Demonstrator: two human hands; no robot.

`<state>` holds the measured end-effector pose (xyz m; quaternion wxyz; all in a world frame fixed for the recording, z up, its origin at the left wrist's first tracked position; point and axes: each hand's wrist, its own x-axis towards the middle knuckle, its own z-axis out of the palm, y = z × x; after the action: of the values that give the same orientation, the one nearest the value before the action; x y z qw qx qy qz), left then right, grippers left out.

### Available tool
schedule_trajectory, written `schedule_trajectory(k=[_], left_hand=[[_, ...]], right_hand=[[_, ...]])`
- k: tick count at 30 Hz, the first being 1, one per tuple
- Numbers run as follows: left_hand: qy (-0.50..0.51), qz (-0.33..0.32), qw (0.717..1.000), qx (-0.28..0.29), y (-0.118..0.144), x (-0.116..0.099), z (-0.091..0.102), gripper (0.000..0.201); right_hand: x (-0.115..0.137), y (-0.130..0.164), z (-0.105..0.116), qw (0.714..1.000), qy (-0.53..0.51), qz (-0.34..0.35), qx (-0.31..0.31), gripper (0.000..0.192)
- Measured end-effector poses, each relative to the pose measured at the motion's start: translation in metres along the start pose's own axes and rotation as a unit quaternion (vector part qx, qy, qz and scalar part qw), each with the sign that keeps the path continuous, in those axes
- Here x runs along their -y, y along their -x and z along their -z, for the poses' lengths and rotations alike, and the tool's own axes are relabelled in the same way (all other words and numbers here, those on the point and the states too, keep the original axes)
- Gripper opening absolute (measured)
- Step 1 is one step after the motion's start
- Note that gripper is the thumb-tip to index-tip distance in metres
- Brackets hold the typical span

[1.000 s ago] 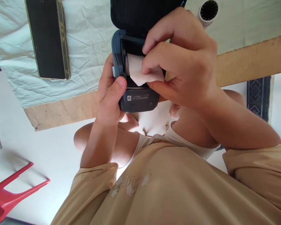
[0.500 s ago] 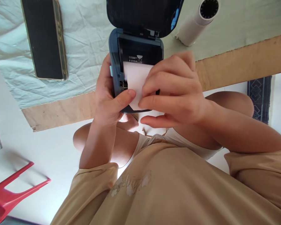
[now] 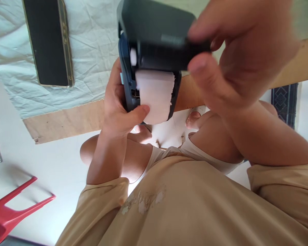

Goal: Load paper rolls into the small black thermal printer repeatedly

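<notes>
White paper (image 3: 155, 99) hangs loose under my left hand's (image 3: 118, 109) thumb. My right hand (image 3: 236, 54) pinches the printer (image 3: 127, 85) lid (image 3: 159, 37); closing crooked could jam it.

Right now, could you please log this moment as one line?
left hand: holds printer | right hand: on lid | paper: sticking out | phone: on cloth

In front of you is a wooden table (image 3: 66, 119), covered by a wrinkled pale cloth (image 3: 92, 51). On the cloth lies a black phone (image 3: 47, 41), flat. Below, on the white floor (image 3: 41, 167), stands a red stool (image 3: 12, 208).
</notes>
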<state>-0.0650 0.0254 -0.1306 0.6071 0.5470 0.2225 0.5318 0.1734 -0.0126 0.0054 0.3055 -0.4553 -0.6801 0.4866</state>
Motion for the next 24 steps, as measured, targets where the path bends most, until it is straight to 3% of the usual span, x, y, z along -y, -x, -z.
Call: schedule_trajectory(k=[2,4,5,7,9,12,16,19,21,24], left_hand=[[-0.012,0.037,0.999,-0.023,0.0,-0.01,-0.009,0.1],[-0.001,0.049,0.999,-0.014,-0.001,-0.013,-0.014,0.101],[0.011,0.038,0.999,0.002,-0.002,-0.011,-0.015,0.101],[0.034,0.013,0.999,0.027,-0.004,-0.006,-0.014,0.092],[0.06,-0.033,0.995,0.067,-0.007,0.001,-0.011,0.087],[0.091,-0.139,0.977,0.134,-0.01,0.005,-0.009,0.096],[0.017,-0.025,0.999,0.02,-0.01,0.002,-0.008,0.082],[0.088,-0.122,0.981,0.125,-0.01,-0.003,-0.008,0.093],[0.065,-0.053,0.993,0.081,-0.009,-0.007,-0.009,0.088],[0.043,-0.021,0.998,0.034,-0.006,-0.008,-0.008,0.082]], right_hand=[[0.001,0.001,0.001,0.987,0.129,0.058,-0.082,0.056],[-0.004,-0.001,0.001,0.944,0.251,0.145,-0.155,0.049],[-0.009,-0.003,0.0,0.927,0.28,0.184,-0.168,0.05],[-0.019,-0.007,-0.002,0.928,0.259,0.221,-0.155,0.052],[-0.026,-0.011,-0.005,0.953,0.196,0.204,-0.113,0.057],[-0.026,-0.013,-0.009,0.981,0.113,0.149,-0.055,0.066],[-0.021,-0.009,-0.009,0.987,0.088,0.132,-0.029,0.072],[-0.021,-0.008,-0.007,0.987,0.091,0.13,-0.034,0.076],[-0.022,-0.008,-0.006,0.986,0.084,0.132,-0.064,0.078],[-0.026,-0.01,-0.008,0.984,0.054,0.129,-0.112,0.08]])
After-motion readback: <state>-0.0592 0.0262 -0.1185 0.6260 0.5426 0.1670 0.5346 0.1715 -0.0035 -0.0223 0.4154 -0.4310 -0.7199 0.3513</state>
